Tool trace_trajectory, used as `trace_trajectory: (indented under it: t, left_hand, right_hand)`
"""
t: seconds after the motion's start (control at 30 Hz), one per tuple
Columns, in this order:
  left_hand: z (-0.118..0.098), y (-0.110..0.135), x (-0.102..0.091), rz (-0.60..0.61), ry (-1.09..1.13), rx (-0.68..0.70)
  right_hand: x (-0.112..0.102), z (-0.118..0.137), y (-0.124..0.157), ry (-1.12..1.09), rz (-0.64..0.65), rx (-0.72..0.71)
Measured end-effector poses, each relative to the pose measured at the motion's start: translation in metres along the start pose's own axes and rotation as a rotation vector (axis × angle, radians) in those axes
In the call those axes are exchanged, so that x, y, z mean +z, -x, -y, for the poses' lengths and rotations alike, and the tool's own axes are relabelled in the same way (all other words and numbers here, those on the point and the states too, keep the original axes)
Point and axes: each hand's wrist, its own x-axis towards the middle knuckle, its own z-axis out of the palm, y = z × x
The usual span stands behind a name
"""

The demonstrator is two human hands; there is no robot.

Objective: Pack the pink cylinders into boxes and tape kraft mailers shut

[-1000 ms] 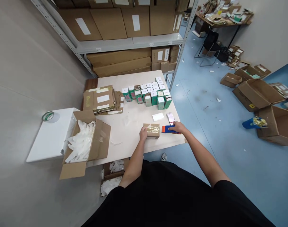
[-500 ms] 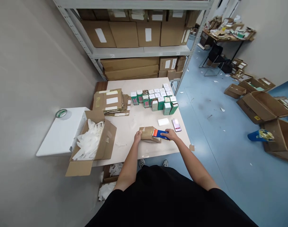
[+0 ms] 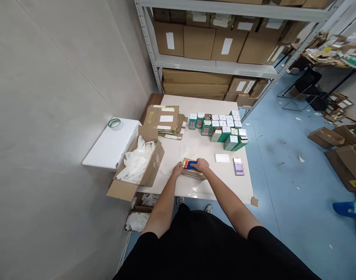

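A small brown cardboard box (image 3: 195, 174) lies near the front edge of the white table (image 3: 192, 147). My left hand (image 3: 177, 170) presses against the box's left end, fingers curled on it. My right hand (image 3: 201, 165) grips a blue and orange tape dispenser (image 3: 189, 165) that rests on top of the box. Both forearms reach in from the bottom of the view.
Several green and white small boxes (image 3: 221, 128) stand at the back of the table beside a stack of flattened cartons (image 3: 165, 119). A white card (image 3: 222, 158) and a phone (image 3: 239, 167) lie to the right. An open carton of white bags (image 3: 139, 163) sits left; a shelf rack (image 3: 215, 66) stands behind.
My right hand has carried the tape dispenser leftward from the box's right end to over its top. The view has swung, shifting the table right in the picture.
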Motion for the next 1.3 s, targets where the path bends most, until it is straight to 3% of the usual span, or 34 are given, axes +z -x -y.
trace_trajectory:
  t: [0.17,0.3,0.5,0.67,0.83,0.93,1.03,1.3]
  left_hand:
    - [-0.004,0.006,0.018,0.113,-0.027,0.006]
    - [-0.022,0.010,0.039,0.151,-0.187,0.033]
    - [-0.050,0.023,0.086,0.153,-0.330,0.042]
    - [-0.061,0.033,0.108,0.130,-0.413,0.022]
    - [-0.063,0.036,0.110,0.083,-0.466,0.019]
    - [-0.063,0.037,0.110,0.064,-0.486,0.018]
    - [-0.064,0.037,0.109,0.066,-0.493,0.017]
    - [-0.056,0.032,0.105,0.085,-0.452,0.044]
  right_hand:
    - [-0.006,-0.005,0.001,0.041,0.021,0.057]
    - [-0.016,-0.033,0.007,0.040,0.037,0.081]
    - [-0.027,-0.082,0.014,0.016,0.071,0.095]
    - [-0.037,-0.146,0.024,0.027,0.045,0.143]
    - [-0.046,-0.233,0.051,0.031,-0.012,0.252]
    - [-0.046,-0.269,0.065,0.026,-0.030,0.276]
    - [-0.043,-0.281,0.071,0.024,-0.034,0.280]
    - [-0.035,-0.273,0.063,0.035,-0.035,0.291]
